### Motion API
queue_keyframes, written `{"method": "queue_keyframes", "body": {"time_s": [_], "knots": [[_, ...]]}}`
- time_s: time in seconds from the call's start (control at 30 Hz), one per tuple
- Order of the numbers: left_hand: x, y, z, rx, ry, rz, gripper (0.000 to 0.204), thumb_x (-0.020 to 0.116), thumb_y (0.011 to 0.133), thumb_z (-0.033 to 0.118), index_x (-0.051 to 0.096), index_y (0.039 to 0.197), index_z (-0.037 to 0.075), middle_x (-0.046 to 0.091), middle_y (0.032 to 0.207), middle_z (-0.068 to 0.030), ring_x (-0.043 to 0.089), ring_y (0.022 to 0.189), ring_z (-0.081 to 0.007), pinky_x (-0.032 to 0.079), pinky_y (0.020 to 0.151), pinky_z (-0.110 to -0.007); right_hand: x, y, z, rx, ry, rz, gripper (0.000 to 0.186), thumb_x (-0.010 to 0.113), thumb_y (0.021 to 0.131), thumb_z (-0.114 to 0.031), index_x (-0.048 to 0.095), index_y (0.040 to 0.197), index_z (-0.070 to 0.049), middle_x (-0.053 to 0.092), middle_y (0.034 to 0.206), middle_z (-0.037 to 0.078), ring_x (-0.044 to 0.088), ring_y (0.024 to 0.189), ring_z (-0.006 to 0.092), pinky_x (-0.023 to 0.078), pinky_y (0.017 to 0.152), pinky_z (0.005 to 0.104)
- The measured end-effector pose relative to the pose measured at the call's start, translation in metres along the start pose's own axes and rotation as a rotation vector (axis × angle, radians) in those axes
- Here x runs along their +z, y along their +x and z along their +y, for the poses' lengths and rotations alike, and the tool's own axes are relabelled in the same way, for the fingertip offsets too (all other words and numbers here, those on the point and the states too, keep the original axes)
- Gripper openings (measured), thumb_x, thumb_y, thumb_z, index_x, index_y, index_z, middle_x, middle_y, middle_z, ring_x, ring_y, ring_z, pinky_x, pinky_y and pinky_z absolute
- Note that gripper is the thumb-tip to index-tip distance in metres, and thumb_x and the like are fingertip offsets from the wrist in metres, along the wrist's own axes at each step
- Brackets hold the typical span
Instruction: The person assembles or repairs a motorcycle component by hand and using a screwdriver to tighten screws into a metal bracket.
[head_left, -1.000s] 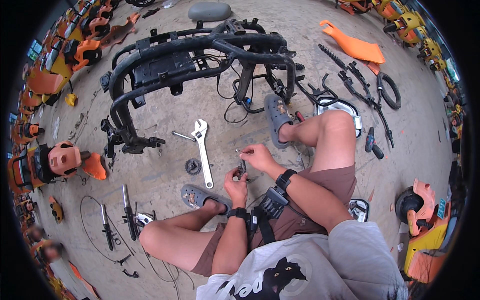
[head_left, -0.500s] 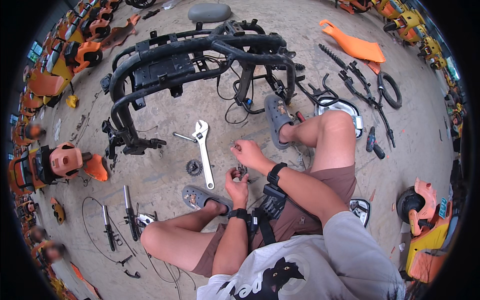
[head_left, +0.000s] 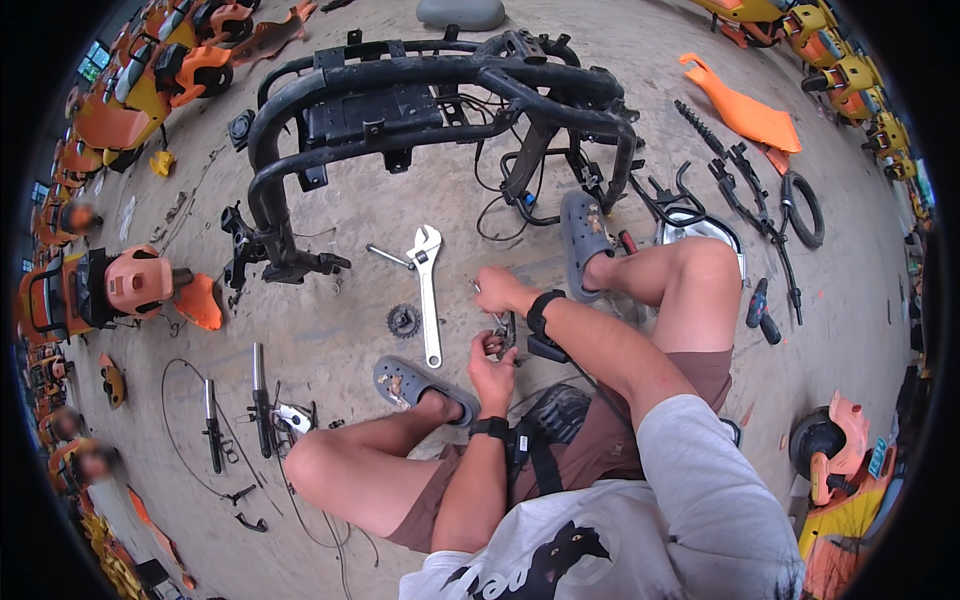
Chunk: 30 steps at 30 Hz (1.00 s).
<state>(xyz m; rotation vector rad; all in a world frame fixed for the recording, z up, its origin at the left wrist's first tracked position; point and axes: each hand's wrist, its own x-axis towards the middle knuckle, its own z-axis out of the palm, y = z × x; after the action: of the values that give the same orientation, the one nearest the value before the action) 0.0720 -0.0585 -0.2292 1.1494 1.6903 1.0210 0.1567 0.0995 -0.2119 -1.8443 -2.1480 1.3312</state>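
My left hand [head_left: 492, 368] is closed on a small dark metal part [head_left: 509, 330], held low between my legs; its exact kind is hard to make out. Just beyond it, my right hand [head_left: 500, 290] has its fingers pinched together, and a tiny metallic bit shows at the fingertips, too small to name. To the left of both hands, a large silver adjustable wrench [head_left: 430, 310] lies on the floor. Beside the wrench are a dark toothed gear [head_left: 403, 321] and a thin metal rod [head_left: 389, 256] reaching toward its jaw.
A black tubular vehicle frame [head_left: 400, 140] stands ahead. My clogs [head_left: 587, 245] flank the hands. On the right lie a cordless drill [head_left: 762, 312], an orange panel [head_left: 745, 110] and a tyre [head_left: 803, 210]. Shock absorbers [head_left: 261, 415] and cables lie left; orange and yellow scooters line both sides.
The view has shifted, so floor things appear further right. My right hand has moved slightly forward, away from the left one. The left hand keeps its hold on the metal part.
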Motion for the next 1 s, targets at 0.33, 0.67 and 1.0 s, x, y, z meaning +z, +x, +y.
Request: {"method": "queue_keyframes", "body": {"time_s": [0.33, 0.67, 1.0], "knots": [[0.001, -0.003, 0.007, 0.025, 0.032, -0.021, 0.05, 0.08, 0.069, 0.001, 0.057, 0.114, 0.001, 0.067, 0.094, -0.01, 0.063, 0.083, -0.0205, 0.052, 0.077, -0.033, -0.002, 0.005, -0.004, 0.056, -0.057, -0.152, 0.013, 0.061, 0.075, -0.001, 0.073, 0.075, 0.005, 0.07, 0.068, 0.017, 0.069, 0.055, 0.0236, 0.057, 0.055, 0.0342], [-0.001, -0.002, 0.007, -0.008, 0.024, -0.011, 0.046, 0.079, 0.069, 0.0, 0.059, 0.11, 0.001, 0.067, 0.094, -0.0112, 0.063, 0.083, -0.0222, 0.051, 0.077, -0.035, 0.015, 0.009, -0.003, -0.037, -0.084, -0.202, 0.017, 0.058, 0.072, -0.005, 0.072, 0.076, 0.004, 0.068, 0.064, 0.015, 0.067, 0.051, 0.0249, 0.056, 0.056, 0.0374], [0.001, 0.0, 0.001, 0.028, 0.024, -0.007, 0.045, 0.079, 0.068, 0.0, 0.061, 0.109, 0.002, 0.065, 0.096, -0.0102, 0.061, 0.082, -0.0222, 0.05, 0.077, -0.035, 0.026, 0.0, -0.009, -0.035, -0.254, -0.214, 0.029, 0.056, 0.078, -0.011, 0.071, 0.098, 0.003, 0.066, 0.102, 0.028, 0.065, 0.098, 0.0394, 0.052, 0.083, 0.0457]]}}
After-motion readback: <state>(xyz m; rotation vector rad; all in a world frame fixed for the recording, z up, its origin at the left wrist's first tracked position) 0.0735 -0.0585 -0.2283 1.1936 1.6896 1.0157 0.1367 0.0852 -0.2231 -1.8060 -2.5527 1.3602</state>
